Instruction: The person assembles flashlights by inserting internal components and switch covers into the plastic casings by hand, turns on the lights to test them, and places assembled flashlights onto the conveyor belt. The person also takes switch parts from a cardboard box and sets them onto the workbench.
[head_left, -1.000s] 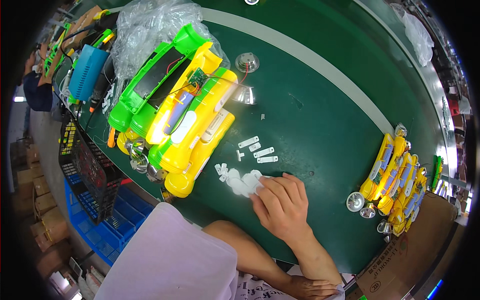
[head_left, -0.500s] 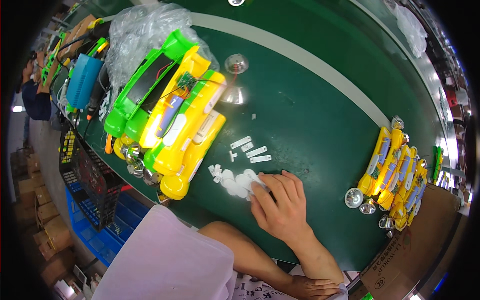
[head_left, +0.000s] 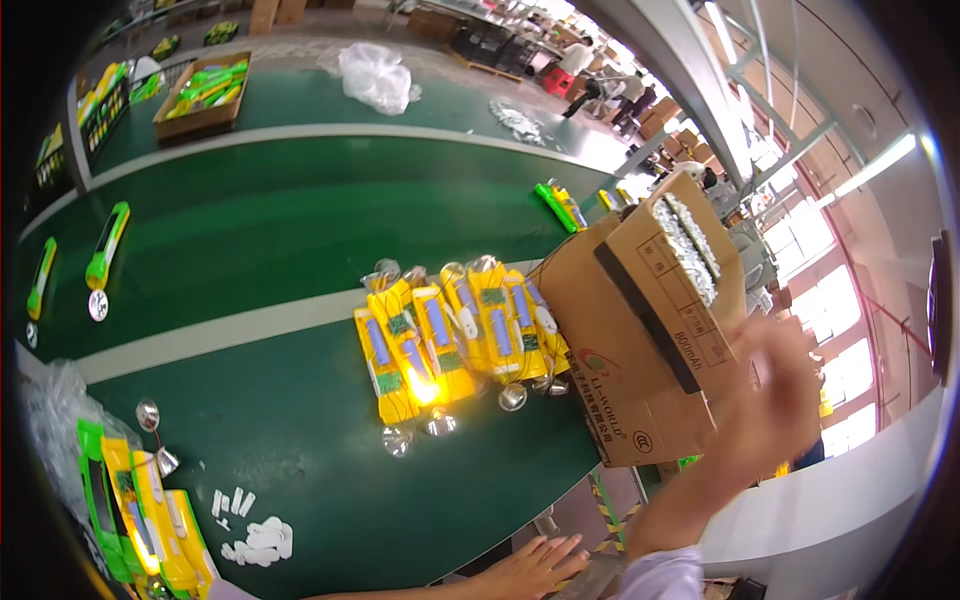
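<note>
My right hand (head_left: 778, 385) is raised at the right, smeared by motion, beside a big open cardboard box (head_left: 625, 345). Whether it holds anything does not show. My left hand (head_left: 545, 566) is at the table's near edge, fingers stretched out and holding nothing. Small white oval pieces (head_left: 265, 540) and white strips (head_left: 232, 502) lie at the lower left of the green table (head_left: 330, 480). Several open yellow lamp housings (head_left: 435, 325), with blue-violet cells, circuit boards and round silver reflectors (head_left: 397, 440), stand in a row left of the box. One glows.
More green and yellow housings (head_left: 150, 510) are stacked at the lower left, by clear plastic wrap (head_left: 75, 400). Beyond a pale divider (head_left: 220, 335), green lamps (head_left: 108, 245) lie on the far green surface. A carton of lamps (head_left: 205, 95) and people (head_left: 600, 90) are farther back.
My view has swung to the right. My right hand has left the white oval pieces and risen beside the cardboard box. My left hand now shows with outstretched fingers near the table edge.
</note>
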